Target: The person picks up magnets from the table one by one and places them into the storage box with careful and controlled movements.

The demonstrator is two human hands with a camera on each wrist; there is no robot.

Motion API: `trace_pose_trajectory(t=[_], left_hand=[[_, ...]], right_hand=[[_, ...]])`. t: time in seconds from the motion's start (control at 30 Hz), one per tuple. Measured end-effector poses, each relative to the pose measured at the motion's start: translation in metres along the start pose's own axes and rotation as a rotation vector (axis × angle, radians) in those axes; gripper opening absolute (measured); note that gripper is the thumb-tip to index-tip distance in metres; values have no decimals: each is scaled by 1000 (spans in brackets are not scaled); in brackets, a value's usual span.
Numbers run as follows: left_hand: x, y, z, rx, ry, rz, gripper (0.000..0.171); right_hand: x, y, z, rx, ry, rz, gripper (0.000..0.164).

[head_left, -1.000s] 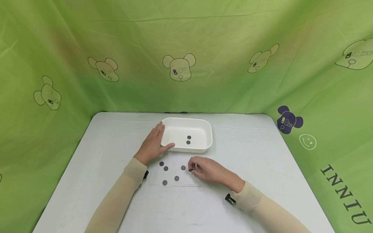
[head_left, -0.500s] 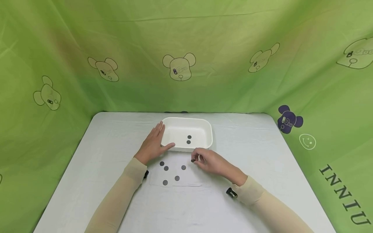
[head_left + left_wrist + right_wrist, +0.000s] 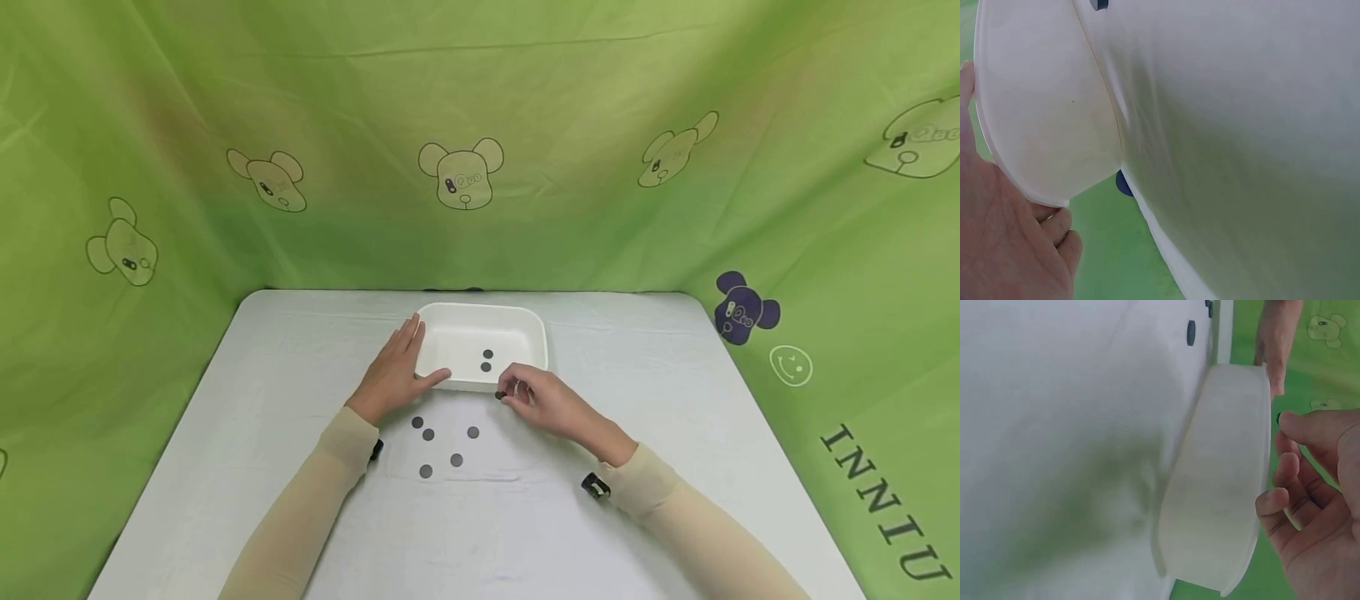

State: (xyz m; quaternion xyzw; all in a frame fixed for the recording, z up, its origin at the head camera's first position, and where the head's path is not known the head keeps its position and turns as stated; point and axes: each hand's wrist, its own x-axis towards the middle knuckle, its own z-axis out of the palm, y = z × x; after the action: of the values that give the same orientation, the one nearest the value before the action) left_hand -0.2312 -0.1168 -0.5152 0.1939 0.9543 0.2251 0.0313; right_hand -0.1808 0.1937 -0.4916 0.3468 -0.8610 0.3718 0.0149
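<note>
A white rectangular tub (image 3: 480, 386) stands toward the back of the table, two dark round discs (image 3: 488, 354) lying flat inside it. My left hand (image 3: 390, 375) rests against the tub's left end, fingers straight along the side and thumb on the front rim. Between thumb and fingertips my right hand (image 3: 543, 400) pinches another small dark disc (image 3: 501, 395), at the tub's front right corner. In the right wrist view only a sliver of the pinched disc (image 3: 1279, 418) shows beside the thumb. Several more discs (image 3: 456, 460) lie on the table in front of the tub.
The table (image 3: 300, 333) has a white cover and rounded back corners. Green curtains (image 3: 570, 233) printed with bear heads hang behind it and at both sides. A black wrist device (image 3: 596, 486) sits at the right cuff.
My right hand has lifted the pinched disc away from the loose discs and carried it toward the back, up to the tub's front rim. The left hand and tub stay put.
</note>
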Motion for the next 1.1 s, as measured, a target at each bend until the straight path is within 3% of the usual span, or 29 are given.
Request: trace_pose_trajectory(t=[0.43, 1.1], left_hand=[[-1, 0, 2, 0, -7, -9, 108], [-1, 1, 0, 4, 0, -3, 108]], right_hand=[[19, 3, -5, 25, 46, 46, 18], [51, 20, -1, 59, 36, 101, 16]])
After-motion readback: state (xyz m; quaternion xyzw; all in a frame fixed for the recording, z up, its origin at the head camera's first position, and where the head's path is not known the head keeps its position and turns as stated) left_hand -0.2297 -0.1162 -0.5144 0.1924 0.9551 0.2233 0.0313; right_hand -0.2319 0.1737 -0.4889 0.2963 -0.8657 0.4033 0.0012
